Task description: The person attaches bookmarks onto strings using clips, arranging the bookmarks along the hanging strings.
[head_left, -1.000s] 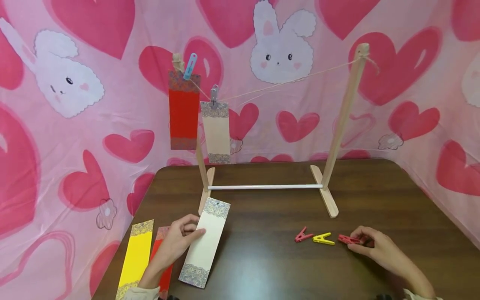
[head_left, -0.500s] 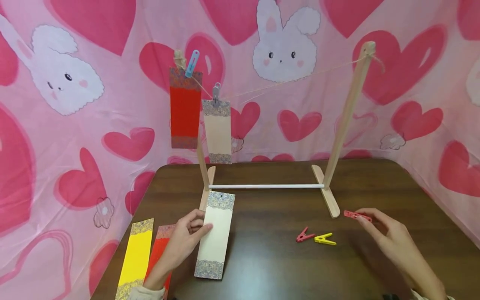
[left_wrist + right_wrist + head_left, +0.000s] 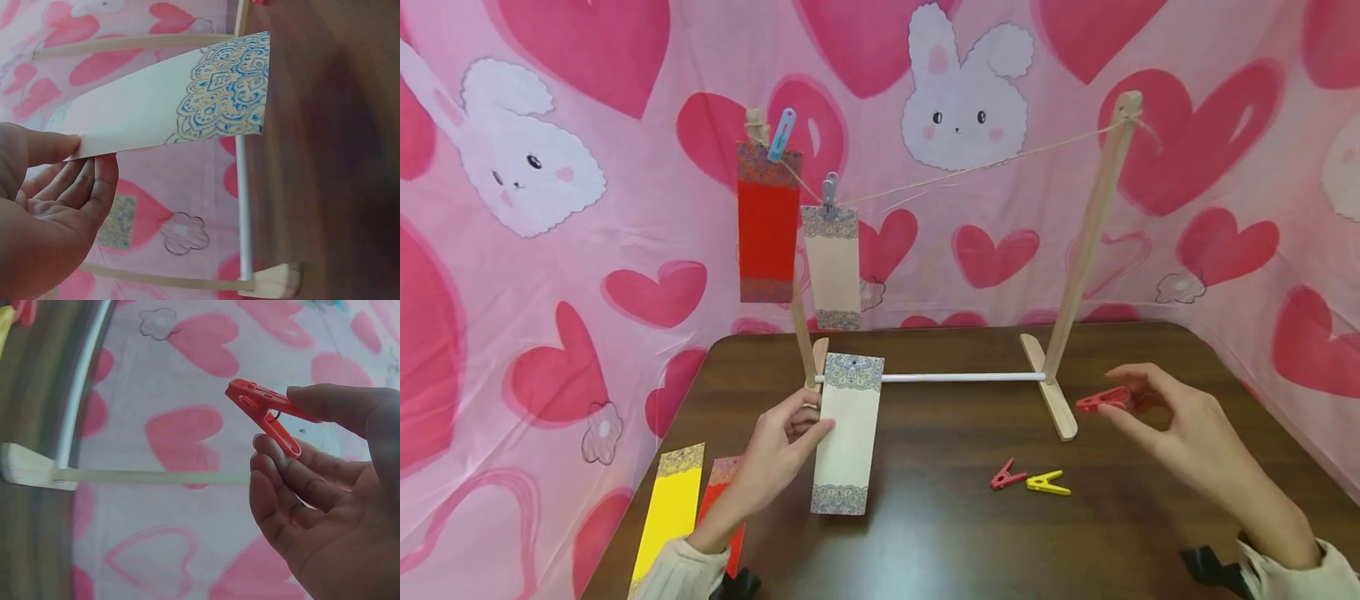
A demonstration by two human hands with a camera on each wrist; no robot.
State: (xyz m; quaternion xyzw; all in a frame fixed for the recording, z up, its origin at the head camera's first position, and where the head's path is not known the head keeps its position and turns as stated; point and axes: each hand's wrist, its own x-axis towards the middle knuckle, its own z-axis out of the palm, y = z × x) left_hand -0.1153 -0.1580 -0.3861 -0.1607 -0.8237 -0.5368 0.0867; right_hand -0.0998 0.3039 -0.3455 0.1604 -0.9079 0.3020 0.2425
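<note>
My left hand (image 3: 782, 446) pinches a white card (image 3: 847, 433) by its left edge, thumb in front and fingers behind. The card has patterned bands at both ends and a small hole near the top; it is held upright above the table. In the right wrist view, my right hand (image 3: 325, 494) holds a red clothespin (image 3: 262, 412) by its handles between thumb and fingers, its nose pointing left. On the string (image 3: 992, 165) of a wooden stand hang a red card (image 3: 767, 237) under a blue clothespin (image 3: 782, 135) and a cream card (image 3: 833, 271) under a grey clothespin (image 3: 829, 196).
A yellow card (image 3: 672, 508) and a second red card (image 3: 735, 546) lie at the table's left. Another red clothespin (image 3: 1006, 475) and a yellow clothespin (image 3: 1048, 482) lie right of centre. The stand's right post (image 3: 1086, 250) and white crossbar (image 3: 962, 377) are behind.
The left hand has lifted the white card up and rightward and turned it more upright. The right hand has raised the red clothespin from the tabletop.
</note>
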